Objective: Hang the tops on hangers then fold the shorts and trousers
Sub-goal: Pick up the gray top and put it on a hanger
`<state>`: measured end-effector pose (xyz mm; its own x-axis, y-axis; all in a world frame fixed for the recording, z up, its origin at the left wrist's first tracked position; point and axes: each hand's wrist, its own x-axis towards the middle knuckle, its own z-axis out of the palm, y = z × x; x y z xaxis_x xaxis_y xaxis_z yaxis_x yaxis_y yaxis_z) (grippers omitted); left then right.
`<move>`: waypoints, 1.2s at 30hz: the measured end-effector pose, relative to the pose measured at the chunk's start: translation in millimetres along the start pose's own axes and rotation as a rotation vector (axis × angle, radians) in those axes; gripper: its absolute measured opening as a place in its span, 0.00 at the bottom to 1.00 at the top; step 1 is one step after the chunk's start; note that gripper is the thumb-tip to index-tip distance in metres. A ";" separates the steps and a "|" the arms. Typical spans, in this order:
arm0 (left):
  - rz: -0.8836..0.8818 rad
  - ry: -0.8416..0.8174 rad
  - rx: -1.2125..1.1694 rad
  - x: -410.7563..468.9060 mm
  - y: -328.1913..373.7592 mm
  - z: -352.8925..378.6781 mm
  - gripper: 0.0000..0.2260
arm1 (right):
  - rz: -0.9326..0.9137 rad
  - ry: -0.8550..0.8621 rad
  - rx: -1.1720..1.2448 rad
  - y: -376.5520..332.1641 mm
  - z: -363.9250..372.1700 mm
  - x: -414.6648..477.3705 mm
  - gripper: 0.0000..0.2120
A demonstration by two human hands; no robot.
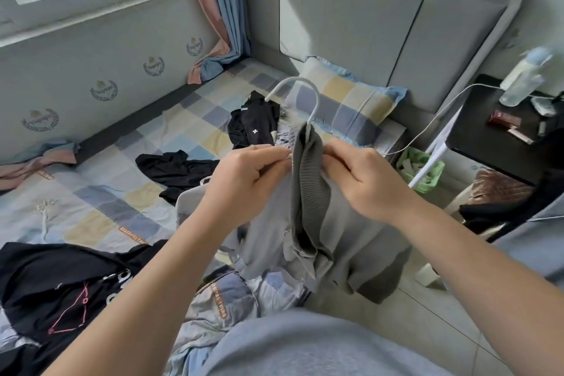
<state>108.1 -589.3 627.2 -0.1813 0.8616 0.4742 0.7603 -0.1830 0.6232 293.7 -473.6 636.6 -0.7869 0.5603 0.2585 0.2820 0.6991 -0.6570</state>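
Blue-grey cloth (305, 345) on the person's body filled the 6 o'clock edge, and both forearms reached from it toward the middle. The left hand (247, 180) pinched the ribbed collar of the grey top (311, 192) from its 9 o'clock side, fingers curled on the fabric. The right hand (363, 180) pinched the same collar from 3 o'clock. The hook of the white hanger (305, 94) rose out of the collar toward 12 o'clock — the rest of it was hidden inside the top. The grey top hung in the air over the near edge of the checked bed (100, 201). On the bed lay a black top (61, 284) with pink print at 8 o'clock, a black garment (174, 171) at 9 o'clock of the hands, and a black piece (253, 128) with a small white cross at 11 o'clock — just beside the pillow (345, 101).
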 end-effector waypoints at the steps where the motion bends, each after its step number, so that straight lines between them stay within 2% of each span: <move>1: 0.005 -0.021 0.003 1.0 -0.2 0.1 0.08 | 0.002 -0.036 0.030 0.7 -0.2 0.8 0.10; 4: -0.022 -0.022 -0.021 3.7 -4.7 -3.9 0.07 | 0.018 -0.067 0.166 4.6 -7.5 2.3 0.08; 6: -0.141 0.086 -0.037 2.6 -14.9 -13.9 0.06 | 0.053 -0.030 0.249 12.0 -19.4 2.1 0.10; 8: -0.273 0.169 -0.025 1.7 -28.8 -26.4 0.08 | 0.086 -0.015 0.299 21.8 -31.3 1.0 0.17; 10: -0.293 0.167 0.044 2.6 -36.6 -31.7 0.09 | 0.109 -0.061 0.330 27.7 -36.8 -0.8 0.25; 11: -0.293 0.155 0.067 3.9 -37.5 -30.9 0.09 | 0.109 -0.083 0.331 28.9 -37.1 -1.5 0.26; 15: -0.374 0.137 0.158 14.1 -39.2 -26.6 0.09 | 0.115 -0.114 0.336 30.3 -32.9 -0.9 0.13; 17: -0.432 0.067 0.150 18.1 -42.7 -29.0 0.10 | 0.112 -0.093 0.352 31.3 -28.4 -2.2 0.12; 20: -0.353 -0.020 0.202 18.4 -34.8 -26.1 0.10 | 0.069 0.010 0.337 29.8 -19.2 -2.9 0.15; 23: -0.195 0.033 0.276 12.7 -17.0 -14.4 0.11 | 0.035 0.005 0.307 27.7 -15.5 -0.5 0.23; 26: -0.200 0.066 0.225 9.0 -14.5 -8.3 0.13 | 0.024 -0.019 0.276 23.2 -19.0 -0.3 0.27; 30: -0.247 0.046 0.104 13.0 -17.3 -13.5 0.17 | 0.037 -0.023 0.261 21.2 -27.6 6.6 0.22; 33: -0.311 0.116 -0.066 19.5 -25.0 -25.5 0.16 | 0.079 -0.055 0.249 29.3 -34.3 10.5 0.17; 36: -0.355 0.219 -0.102 20.0 -37.6 -40.7 0.16 | 0.251 -0.118 0.156 53.2 -40.2 -0.1 0.15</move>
<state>50.5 -584.5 638.6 -0.5570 0.7608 0.3329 0.5631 0.0513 0.8248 330.9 -418.6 630.1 -0.7640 0.6452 -0.0036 0.3953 0.4637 -0.7929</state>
